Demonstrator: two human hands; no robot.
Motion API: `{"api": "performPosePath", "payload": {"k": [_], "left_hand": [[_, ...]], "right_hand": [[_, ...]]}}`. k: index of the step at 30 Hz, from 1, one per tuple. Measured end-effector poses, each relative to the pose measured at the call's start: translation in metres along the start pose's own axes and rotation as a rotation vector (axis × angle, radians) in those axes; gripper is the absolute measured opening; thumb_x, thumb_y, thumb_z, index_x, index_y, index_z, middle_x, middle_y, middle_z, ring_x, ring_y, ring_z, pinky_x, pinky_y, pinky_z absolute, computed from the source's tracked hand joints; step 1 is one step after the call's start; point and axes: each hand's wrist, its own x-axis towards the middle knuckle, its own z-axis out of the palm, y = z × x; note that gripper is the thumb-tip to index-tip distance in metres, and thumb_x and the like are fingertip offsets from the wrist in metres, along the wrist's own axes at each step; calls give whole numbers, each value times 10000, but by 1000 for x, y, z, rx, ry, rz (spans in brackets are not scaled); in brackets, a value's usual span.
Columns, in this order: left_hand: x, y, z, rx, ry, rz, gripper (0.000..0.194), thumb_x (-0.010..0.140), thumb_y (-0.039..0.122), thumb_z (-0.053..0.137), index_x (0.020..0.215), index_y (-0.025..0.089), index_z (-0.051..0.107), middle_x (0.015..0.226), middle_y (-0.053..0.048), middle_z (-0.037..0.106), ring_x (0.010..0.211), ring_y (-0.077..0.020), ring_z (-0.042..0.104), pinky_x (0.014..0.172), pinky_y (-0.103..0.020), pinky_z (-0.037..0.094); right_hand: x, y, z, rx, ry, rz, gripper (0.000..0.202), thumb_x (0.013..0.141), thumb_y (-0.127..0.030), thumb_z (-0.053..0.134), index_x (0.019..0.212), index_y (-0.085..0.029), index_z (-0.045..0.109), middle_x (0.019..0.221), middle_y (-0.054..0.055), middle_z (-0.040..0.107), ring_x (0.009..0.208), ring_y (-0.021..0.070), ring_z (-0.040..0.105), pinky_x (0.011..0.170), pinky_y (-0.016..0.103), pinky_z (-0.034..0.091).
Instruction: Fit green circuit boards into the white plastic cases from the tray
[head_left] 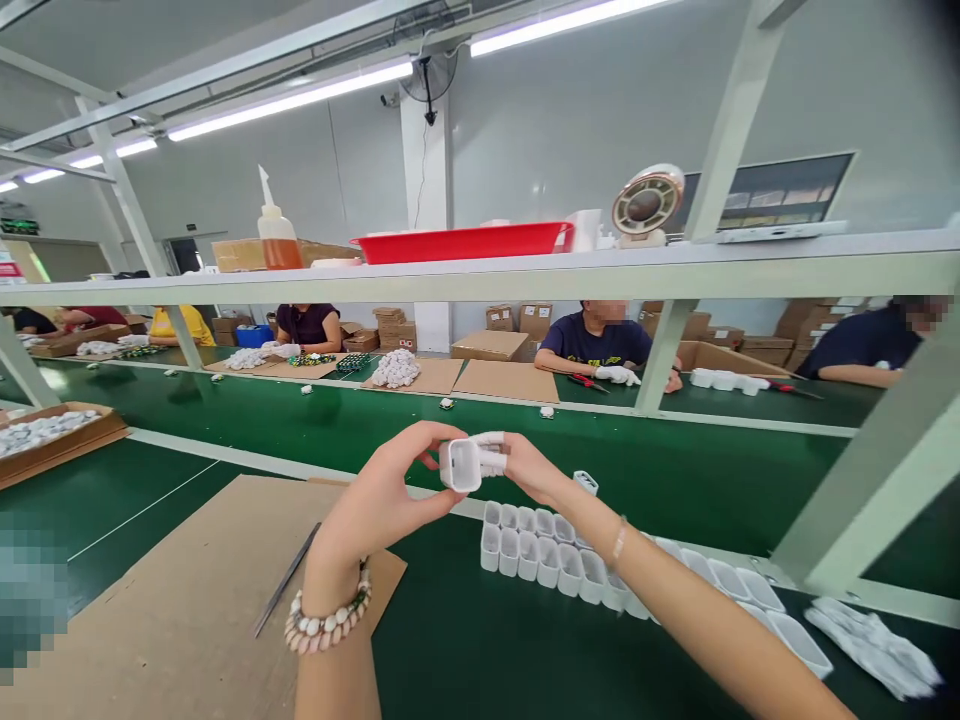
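Note:
A small white open-ended plastic housing [461,466] is held up between my two hands, its opening turned toward me. My left hand [401,480] grips it from the left with thumb below and fingers on top. On its right side my right hand [517,465], with white covers on its fingertips, is closed on the same housing. Below my right forearm, rows of similar white housings [529,550] stand on the green table. One more white piece [585,482] lies just behind those rows.
Brown cardboard [172,590] with tweezers [287,580] covers the left front. A carton of white parts [56,440] stands far left, white gloves [874,645] lie right. Shelf posts [885,430] rise nearby. Small parts [547,412] sit on the green belt; people work beyond it.

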Motion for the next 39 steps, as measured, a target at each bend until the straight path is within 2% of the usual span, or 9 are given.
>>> {"api": "performPosePath", "payload": {"k": [3,6,8,11,15,20,24,28,39], "left_hand": [[-3,11,5,68,-17,18,360,825,184,607,1173,253,550,1237,-46,569,1027,-188,579,881,-306,510],[-4,19,12,150,-48,-18,352,837,221,602,1183,263,553,1208,-42,593,1044,-207,585,890,-321,512],[-4,24,16,190,-91,-36,352,841,234,601,1188,266,551,1157,-35,617,1036,-213,592,877,-316,515],[-3,30,23,238,-141,-44,369,835,206,600,1194,268,542,1165,-31,614,1046,-212,589,865,-300,511],[-1,36,29,300,-169,-56,374,839,190,594,1198,273,529,1189,-25,604,1060,-209,584,846,-284,509],[-3,39,29,371,-157,-37,377,851,186,574,1215,267,516,1209,-38,599,1083,-222,581,857,-293,507],[-5,40,28,395,-144,-11,376,855,175,557,1218,265,515,1224,-42,594,1097,-224,580,858,-290,511],[-5,42,29,417,-138,2,383,858,179,553,1226,277,510,1248,-33,585,1106,-223,575,871,-303,511],[-7,43,31,545,-110,19,396,889,186,524,1269,287,482,1314,-18,553,1174,-229,541,947,-377,506]], "right_hand": [[-56,-19,-6,230,7,-57,488,837,-526,599,1165,-165,590,1038,80,637,865,169,647,761,321,531],[-93,-36,-10,596,-5,-59,431,765,-431,730,1122,-211,632,947,49,630,755,137,628,629,256,503],[-107,-45,-12,632,13,-73,394,730,-328,779,1091,-221,661,935,35,634,712,114,594,610,245,490],[-120,-53,-13,560,39,-103,462,698,-237,803,1137,-232,657,929,27,648,789,135,597,712,291,519],[-129,-54,-11,464,3,-144,553,711,-246,790,1235,-257,613,980,41,633,857,169,615,765,350,547],[-138,-50,-6,120,203,-330,451,805,-257,696,1241,-335,610,1296,60,479,923,178,610,741,325,571],[-144,-50,-7,-172,310,-443,465,817,-246,684,1264,-314,573,1189,76,560,927,196,612,751,326,574],[-146,-55,-8,-316,309,-515,349,820,-244,685,1158,-290,611,1129,71,611,794,163,629,692,304,580],[-150,-61,-4,-562,420,-701,286,854,-132,612,1107,-264,598,1163,57,589,958,144,644,753,211,569]]}}
